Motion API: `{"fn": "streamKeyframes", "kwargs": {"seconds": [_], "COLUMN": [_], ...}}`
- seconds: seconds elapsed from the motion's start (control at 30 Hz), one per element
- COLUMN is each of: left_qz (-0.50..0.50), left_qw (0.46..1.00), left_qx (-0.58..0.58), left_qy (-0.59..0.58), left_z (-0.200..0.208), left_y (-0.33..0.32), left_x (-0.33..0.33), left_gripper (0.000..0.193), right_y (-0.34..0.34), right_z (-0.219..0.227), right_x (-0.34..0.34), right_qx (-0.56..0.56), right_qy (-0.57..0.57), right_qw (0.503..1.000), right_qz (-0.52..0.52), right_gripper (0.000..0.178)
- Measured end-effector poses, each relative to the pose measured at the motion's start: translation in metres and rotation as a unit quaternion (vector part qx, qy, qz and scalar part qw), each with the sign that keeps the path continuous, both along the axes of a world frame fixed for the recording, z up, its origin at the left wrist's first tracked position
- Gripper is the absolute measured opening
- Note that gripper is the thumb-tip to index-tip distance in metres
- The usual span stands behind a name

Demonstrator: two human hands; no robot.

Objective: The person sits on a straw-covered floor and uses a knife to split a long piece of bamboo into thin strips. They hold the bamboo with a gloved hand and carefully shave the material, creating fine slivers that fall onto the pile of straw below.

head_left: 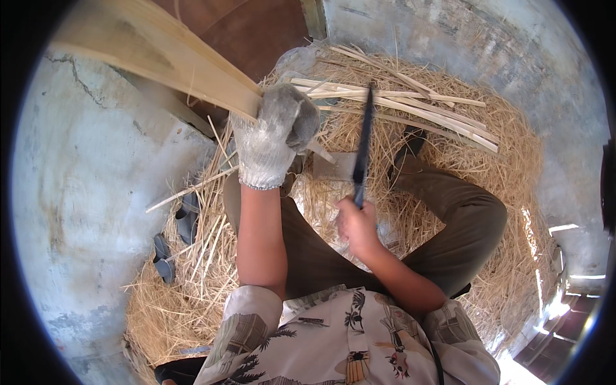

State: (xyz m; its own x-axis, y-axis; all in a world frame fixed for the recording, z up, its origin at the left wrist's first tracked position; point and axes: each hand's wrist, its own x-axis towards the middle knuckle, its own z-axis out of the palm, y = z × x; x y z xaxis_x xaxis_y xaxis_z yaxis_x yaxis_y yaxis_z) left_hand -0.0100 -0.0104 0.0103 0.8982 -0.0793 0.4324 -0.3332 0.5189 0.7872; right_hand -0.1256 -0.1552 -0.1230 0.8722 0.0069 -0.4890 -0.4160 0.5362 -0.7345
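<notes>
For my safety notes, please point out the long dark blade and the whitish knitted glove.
Long dark blade (pixel 364 144): head view, midway along its length.
Whitish knitted glove (pixel 264 149): head view, knitted part above the cuff.

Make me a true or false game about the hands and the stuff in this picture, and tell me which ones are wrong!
1. The left grip has a glove on. True.
2. The right grip holds a spoon. False: it holds a long dark-bladed tool.
3. The long pale piece is held on the left. True.
4. The dark sandals lie to the person's right. False: they lie to the left, near the wall.
5. Some pale strips lie on the straw. True.
6. The person's shirt is plain red. False: it is pale, with pictures printed on it.
</notes>
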Motion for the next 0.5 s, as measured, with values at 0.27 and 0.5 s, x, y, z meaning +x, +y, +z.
{"fn": "streamKeyframes", "kwargs": {"seconds": [0.27,0.5], "left_qz": [0.006,0.046], "left_qw": [1.0,0.999], "left_qx": [0.014,0.023], "left_qy": [0.003,-0.001], "left_z": [0.005,0.002], "left_y": [-0.006,-0.006], "left_x": [-0.002,-0.005], "left_gripper": [0.03,0.023], "right_y": [0.001,-0.007], "right_z": [-0.02,0.022], "right_x": [-0.003,0.001], "right_qx": [0.038,0.004], "right_qy": [0.122,-0.159], "right_qw": [0.974,0.987], "right_qz": [0.186,-0.008], "right_gripper": [0.029,0.025]}}
